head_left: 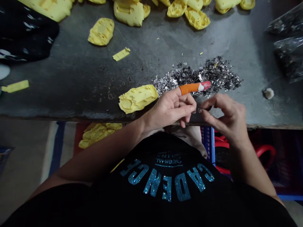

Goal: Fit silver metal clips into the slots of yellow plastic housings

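Note:
My left hand point(171, 107) is at the table's front edge, thumb and fingers pinched together; whatever lies between them is too small to make out. Its index finger stretches out over the metal pile and wears an orange finger sleeve point(189, 88) with a white and red tip. Just to the right, my right hand point(228, 116) pinches a tiny dark metal piece point(200, 110) between thumb and index finger. Behind both hands spreads a heap of small shiny metal pieces point(213, 74). Left of my left hand, a yellow plastic shell point(137, 99) lies with its ribbed inside up.
More yellow plastic shells point(129, 12) lie along the back of the grey table point(78, 82). Clear bags point(290, 53) of dark pieces rest at right, near a small whitish round thing point(269, 93). Black cloth point(26, 31) covers the left back. Below the edge is a blue crate point(211, 145).

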Available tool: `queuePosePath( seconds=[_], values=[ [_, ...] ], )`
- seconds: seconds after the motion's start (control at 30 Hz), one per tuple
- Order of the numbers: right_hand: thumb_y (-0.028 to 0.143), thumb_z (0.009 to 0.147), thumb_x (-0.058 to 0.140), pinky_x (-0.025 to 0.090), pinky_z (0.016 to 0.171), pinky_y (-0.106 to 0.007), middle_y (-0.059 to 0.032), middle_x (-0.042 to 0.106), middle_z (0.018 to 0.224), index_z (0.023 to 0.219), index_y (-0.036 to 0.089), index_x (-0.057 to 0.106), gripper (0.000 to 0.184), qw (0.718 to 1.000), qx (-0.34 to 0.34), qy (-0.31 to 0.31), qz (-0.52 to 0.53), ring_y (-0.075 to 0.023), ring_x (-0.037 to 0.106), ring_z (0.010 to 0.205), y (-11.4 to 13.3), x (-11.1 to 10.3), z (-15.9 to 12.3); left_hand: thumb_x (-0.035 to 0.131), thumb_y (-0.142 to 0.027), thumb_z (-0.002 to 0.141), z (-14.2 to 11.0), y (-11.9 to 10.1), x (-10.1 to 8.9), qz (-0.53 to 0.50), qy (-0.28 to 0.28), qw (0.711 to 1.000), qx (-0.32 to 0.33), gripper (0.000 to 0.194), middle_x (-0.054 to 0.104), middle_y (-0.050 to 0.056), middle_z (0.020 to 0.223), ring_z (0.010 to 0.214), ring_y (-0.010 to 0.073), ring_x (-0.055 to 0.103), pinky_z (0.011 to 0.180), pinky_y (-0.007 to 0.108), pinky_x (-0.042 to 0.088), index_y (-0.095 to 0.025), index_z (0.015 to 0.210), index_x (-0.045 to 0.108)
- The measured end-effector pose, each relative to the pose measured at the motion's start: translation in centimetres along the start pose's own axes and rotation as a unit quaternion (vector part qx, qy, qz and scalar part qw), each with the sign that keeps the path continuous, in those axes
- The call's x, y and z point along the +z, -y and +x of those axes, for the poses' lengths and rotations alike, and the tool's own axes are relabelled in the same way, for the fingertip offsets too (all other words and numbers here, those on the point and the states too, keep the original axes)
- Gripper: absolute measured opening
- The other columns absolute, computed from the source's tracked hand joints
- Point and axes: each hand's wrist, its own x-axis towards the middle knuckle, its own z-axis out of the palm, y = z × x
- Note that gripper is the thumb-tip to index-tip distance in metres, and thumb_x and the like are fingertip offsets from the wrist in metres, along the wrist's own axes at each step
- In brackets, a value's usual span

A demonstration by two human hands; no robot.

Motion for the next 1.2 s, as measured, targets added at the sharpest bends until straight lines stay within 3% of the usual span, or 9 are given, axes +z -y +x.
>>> queuePosePath(
  seconds=[0.2,0.4,0.5,0.7,0.8,0.87,0.97,1.07,1.2],
  values=[
    [0.055,0.093,0.095,0.056,0.074,-0.033,-0.0008,0.079,0.088,0.093,0.026,0.077,0.034,0.944,0.126,0.003,0.304,-0.0177,0.069,0.077,-0.6,1.7,0.0,0.088,-0.015,0.082,0.3,0.2,-0.5,-0.155,0.029,0.981,-0.111,0.045,0.073,-0.003,0.091,0.06,0.0104,0.071,0.046,0.019,0.055,-0.023,0.123,0.072],
    [0.056,0.092,0.095,0.051,0.065,-0.029,0.0012,0.072,0.081,0.093,0.026,0.077,0.035,0.926,0.16,-0.005,0.343,-0.0153,0.062,0.071,-0.9,2.4,-0.3,0.085,-0.016,0.09,-0.4,0.6,0.6,-0.009,-0.03,0.999,0.024,0.02,0.073,-0.001,0.087,0.073,0.0125,0.076,0.06,0.02,0.066,-0.019,0.106,0.073],
    [0.056,0.094,0.093,0.053,0.068,-0.03,0.0006,0.074,0.084,0.094,0.026,0.077,0.034,0.932,0.143,-0.013,0.332,-0.016,0.065,0.074,-0.8,2.2,-0.3,0.083,-0.018,0.095,-0.8,0.4,1.0,0.035,-0.026,0.998,0.054,0.011,0.073,-0.001,0.085,0.075,0.0116,0.075,0.065,0.019,0.067,-0.018,0.1,0.073],
    [0.042,0.103,0.084,0.049,0.069,-0.034,0.001,0.072,0.085,0.096,0.028,0.075,0.018,0.979,0.065,-0.074,0.179,-0.0171,0.061,0.072,-0.2,1.6,-0.4,0.082,-0.022,0.095,-1.0,0.0,0.6,-0.055,0.039,0.997,-0.034,0.014,0.077,0.002,0.093,0.068,0.0121,0.075,0.058,0.021,0.065,-0.018,0.103,0.071],
    [0.029,0.105,0.076,0.048,0.075,-0.037,0.0003,0.077,0.09,0.097,0.029,0.073,0.008,0.993,0.009,-0.113,0.021,-0.0191,0.065,0.079,-1.1,1.2,-0.4,0.077,-0.022,0.097,-0.6,0.9,-0.1,0.075,-0.03,0.996,0.034,0.008,0.075,0.001,0.087,0.07,0.0129,0.074,0.059,0.021,0.062,-0.018,0.101,0.07],
    [0.024,0.103,0.072,0.046,0.083,-0.04,-0.0002,0.079,0.092,0.098,0.029,0.073,0.007,0.988,-0.009,-0.113,-0.106,-0.0219,0.069,0.087,-2.3,0.9,-0.5,0.074,-0.02,0.098,-0.4,1.8,-0.5,0.252,-0.09,0.954,0.134,0.003,0.074,0.002,0.086,0.073,0.0132,0.072,0.065,0.022,0.06,-0.019,0.098,0.071],
    [0.027,0.105,0.069,0.043,0.088,-0.043,-0.0022,0.079,0.092,0.1,0.029,0.075,0.007,0.969,-0.019,-0.078,-0.235,-0.0259,0.069,0.092,-4.1,0.8,-1.1,0.072,-0.018,0.102,-0.6,2.8,-1.0,0.482,-0.095,0.839,0.234,0.008,0.08,0.008,0.103,0.081,0.0159,0.073,0.075,0.028,0.061,-0.019,0.094,0.075],
    [0.031,0.109,0.068,0.042,0.087,-0.043,-0.0037,0.082,0.097,0.106,0.029,0.08,0.013,0.967,-0.016,-0.053,-0.248,-0.0266,0.069,0.092,-5.3,0.3,-2.4,0.074,-0.025,0.105,-1.8,2.4,-2.4,0.564,-0.081,0.78,0.258,0.007,0.083,0.011,0.126,0.099,0.0223,0.078,0.085,0.035,0.063,-0.02,0.105,0.079],
    [0.032,0.106,0.075,0.046,0.09,-0.043,-0.0028,0.083,0.097,0.107,0.03,0.084,0.009,0.971,0.051,-0.102,-0.21,-0.0251,0.072,0.092,-5.8,-1.3,-4.4,0.085,-0.045,0.098,-4.6,0.0,-7.3,0.615,-0.181,0.738,0.21,0.041,0.08,0.008,0.149,0.134,0.035,0.068,0.113,0.052,0.057,-0.024,0.133,0.081]
  ],
)
